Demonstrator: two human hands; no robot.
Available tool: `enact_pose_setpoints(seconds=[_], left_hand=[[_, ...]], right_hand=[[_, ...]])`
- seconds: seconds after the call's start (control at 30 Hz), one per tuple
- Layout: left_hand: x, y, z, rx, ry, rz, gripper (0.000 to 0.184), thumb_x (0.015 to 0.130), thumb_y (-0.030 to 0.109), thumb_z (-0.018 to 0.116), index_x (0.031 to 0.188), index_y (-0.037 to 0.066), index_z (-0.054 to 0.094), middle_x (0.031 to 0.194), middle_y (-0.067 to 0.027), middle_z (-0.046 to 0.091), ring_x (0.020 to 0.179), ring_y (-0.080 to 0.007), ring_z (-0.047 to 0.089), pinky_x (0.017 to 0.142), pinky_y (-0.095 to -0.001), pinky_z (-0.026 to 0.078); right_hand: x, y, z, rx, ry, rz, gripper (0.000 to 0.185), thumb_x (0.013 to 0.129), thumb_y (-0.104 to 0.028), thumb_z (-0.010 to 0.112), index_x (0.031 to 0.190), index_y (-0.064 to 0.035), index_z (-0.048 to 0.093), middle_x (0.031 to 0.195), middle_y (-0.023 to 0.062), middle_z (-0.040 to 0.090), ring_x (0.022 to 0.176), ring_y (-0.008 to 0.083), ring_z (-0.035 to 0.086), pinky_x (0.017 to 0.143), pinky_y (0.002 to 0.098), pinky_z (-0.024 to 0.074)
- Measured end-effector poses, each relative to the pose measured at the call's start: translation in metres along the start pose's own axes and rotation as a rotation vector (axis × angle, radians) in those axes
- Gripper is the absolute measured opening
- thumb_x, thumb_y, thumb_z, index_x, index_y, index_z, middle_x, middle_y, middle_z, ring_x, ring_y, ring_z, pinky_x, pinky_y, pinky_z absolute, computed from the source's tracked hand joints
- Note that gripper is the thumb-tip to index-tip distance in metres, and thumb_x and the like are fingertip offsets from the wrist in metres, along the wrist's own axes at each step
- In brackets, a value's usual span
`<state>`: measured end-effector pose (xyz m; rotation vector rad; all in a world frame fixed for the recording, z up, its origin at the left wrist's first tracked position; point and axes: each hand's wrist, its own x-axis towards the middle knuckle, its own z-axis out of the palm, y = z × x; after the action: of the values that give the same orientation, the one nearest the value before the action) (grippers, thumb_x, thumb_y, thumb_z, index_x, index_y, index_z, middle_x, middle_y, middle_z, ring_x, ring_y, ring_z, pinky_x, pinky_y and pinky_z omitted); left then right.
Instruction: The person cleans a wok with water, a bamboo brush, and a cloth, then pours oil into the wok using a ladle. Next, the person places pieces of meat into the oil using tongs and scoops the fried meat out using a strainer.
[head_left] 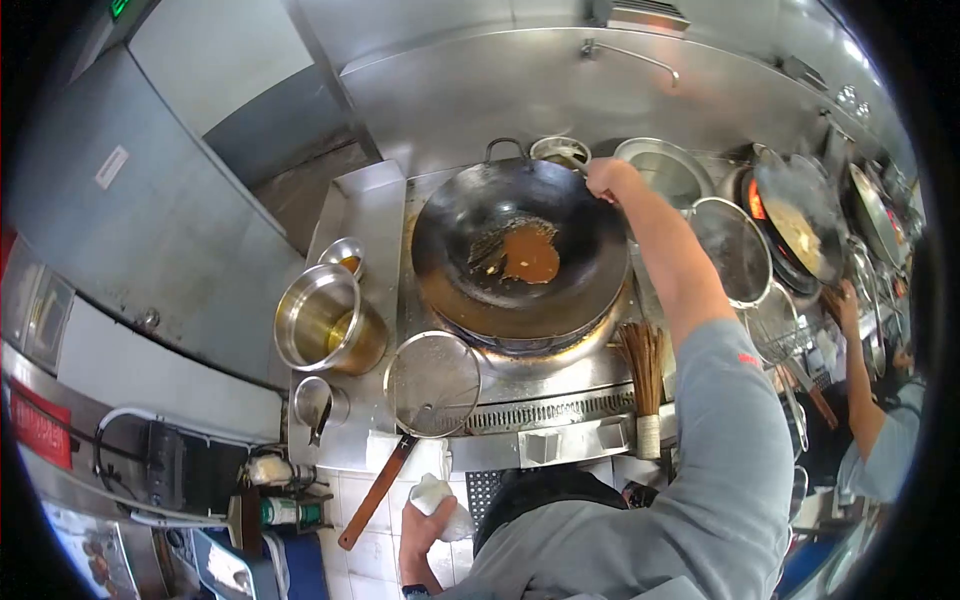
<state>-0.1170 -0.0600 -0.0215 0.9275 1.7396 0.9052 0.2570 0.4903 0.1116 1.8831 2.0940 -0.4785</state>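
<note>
My left hand [424, 530], low by my body, is closed around a white cloth [432, 494]. My right hand [606, 181] stretches over the far right rim of a large black wok [590, 255], next to a small metal pot [553, 143]. Its fingers are curled; what they grip is too small to make out. Brown sauce [530, 253] with a few pale bits lies in the bottom of the wok. In front of the wok rests a round mesh strainer [433, 383] with a wooden handle, over another white cloth [412, 452].
Left of the wok stand a metal pot of yellow oil [325, 300], a small bowl [344, 252] and a metal cup [318, 402]. A bamboo brush [647, 390] lies front right. A wide metal basin [664, 165] sits behind. At right, a co-worker's arm [857, 372] reaches toward a steaming pan [795, 225].
</note>
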Motion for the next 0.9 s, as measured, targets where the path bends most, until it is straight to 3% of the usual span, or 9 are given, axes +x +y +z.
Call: enact_pose_setpoints(seconds=[0.13, 0.27, 0.33, 0.4, 0.47, 0.5, 0.63, 0.73, 0.9], left_hand=[[-0.024, -0.008, -0.013, 0.047, 0.186, -0.139, 0.030, 0.077, 0.015, 0.071, 0.101, -0.001, 0.064, 0.093, -0.0095, 0.067, 0.084, -0.0183, 0.063, 0.073, -0.0311, 0.050], [-0.036, -0.029, -0.042, -0.086, 0.206, -0.090, 0.029, 0.077, 0.011, 0.067, 0.102, -0.002, 0.064, 0.093, -0.0095, 0.066, 0.085, -0.0188, 0.063, 0.076, -0.0314, 0.050], [-0.033, 0.004, -0.034, -0.156, 0.203, -0.030, 0.030, 0.077, 0.009, 0.067, 0.104, -0.003, 0.063, 0.095, -0.0101, 0.066, 0.087, -0.0185, 0.062, 0.078, -0.0312, 0.049], [-0.025, 0.015, -0.029, -0.113, 0.198, 0.043, 0.030, 0.076, 0.008, 0.067, 0.104, -0.003, 0.062, 0.096, -0.0106, 0.066, 0.088, -0.0185, 0.062, 0.078, -0.0309, 0.049], [-0.005, 0.020, -0.026, -0.032, 0.132, 0.101, 0.035, 0.075, 0.010, 0.072, 0.105, -0.004, 0.061, 0.097, -0.0107, 0.066, 0.088, -0.0184, 0.063, 0.079, -0.0313, 0.049], [0.009, 0.019, -0.025, 0.001, 0.080, 0.152, 0.037, 0.074, 0.011, 0.073, 0.106, -0.004, 0.061, 0.097, -0.0110, 0.066, 0.089, -0.0185, 0.063, 0.080, -0.0314, 0.050], [0.046, 0.038, -0.013, 0.143, -0.087, 0.366, 0.044, 0.071, 0.014, 0.078, 0.108, -0.004, 0.061, 0.097, -0.0120, 0.067, 0.089, -0.0180, 0.064, 0.080, -0.0320, 0.050], [0.067, 0.059, 0.006, 0.152, -0.237, 0.513, 0.052, 0.072, 0.018, 0.078, 0.115, -0.004, 0.058, 0.111, -0.0195, 0.063, 0.103, -0.0271, 0.062, 0.090, -0.0351, 0.047], [0.088, 0.131, 0.058, 0.382, -0.339, 0.971, 0.080, 0.074, 0.021, 0.076, 0.139, -0.001, 0.034, 0.149, -0.0198, 0.028, 0.133, -0.0365, 0.037, 0.108, -0.0399, 0.034]], right_hand=[[0.033, 0.047, -0.007, 0.047, -0.040, -0.158, 0.011, 0.072, -0.008, 0.059, 0.069, -0.0024, 0.068, 0.059, 0.0125, 0.063, 0.052, 0.0195, 0.063, 0.049, 0.0341, 0.0500], [-0.035, 0.086, 0.082, 1.158, 0.399, -0.070, 0.032, 0.078, -0.009, 0.058, 0.107, 0.0020, 0.054, 0.059, 0.0105, 0.060, 0.051, 0.0185, 0.060, 0.044, 0.0314, 0.0465], [-0.065, 0.076, 0.120, 1.076, 0.625, 0.021, 0.034, 0.081, -0.009, 0.058, 0.111, 0.0047, 0.049, 0.065, 0.0105, 0.058, 0.045, 0.0171, 0.053, 0.041, 0.0332, 0.0449], [-0.062, 0.074, 0.160, 0.625, 0.906, 0.246, 0.047, 0.076, -0.012, 0.060, 0.117, 0.0073, 0.046, 0.091, 0.0300, 0.064, 0.089, 0.0405, 0.065, 0.075, 0.0456, 0.0525], [-0.082, 0.069, 0.163, 0.813, 0.787, 0.399, 0.046, 0.074, -0.013, 0.061, 0.112, 0.0074, 0.047, 0.099, 0.0327, 0.062, 0.103, 0.0457, 0.058, 0.086, 0.0487, 0.0475], [-0.077, 0.076, 0.171, 0.728, 0.885, 0.351, 0.036, 0.077, -0.009, 0.057, 0.106, 0.0111, 0.049, 0.086, 0.0288, 0.065, 0.079, 0.0418, 0.065, 0.075, 0.0470, 0.0520], [-0.069, 0.125, 0.157, 2.693, 0.192, -0.479, 0.008, 0.085, 0.002, 0.052, 0.090, 0.0066, 0.049, 0.070, 0.0069, 0.053, 0.050, 0.0114, 0.048, 0.047, 0.0241, 0.0476], [-0.100, 0.116, 0.131, 2.838, 0.237, -0.458, 0.011, 0.086, 0.001, 0.053, 0.082, 0.0043, 0.043, 0.070, 0.0065, 0.049, 0.051, 0.0119, 0.050, 0.044, 0.0200, 0.0465], [-0.200, 0.061, 0.103, 3.046, -0.246, -0.640, 0.013, 0.092, 0.000, 0.046, 0.081, 0.0023, 0.038, 0.070, 0.0058, 0.045, 0.052, 0.0126, 0.049, 0.046, 0.0210, 0.0484]])
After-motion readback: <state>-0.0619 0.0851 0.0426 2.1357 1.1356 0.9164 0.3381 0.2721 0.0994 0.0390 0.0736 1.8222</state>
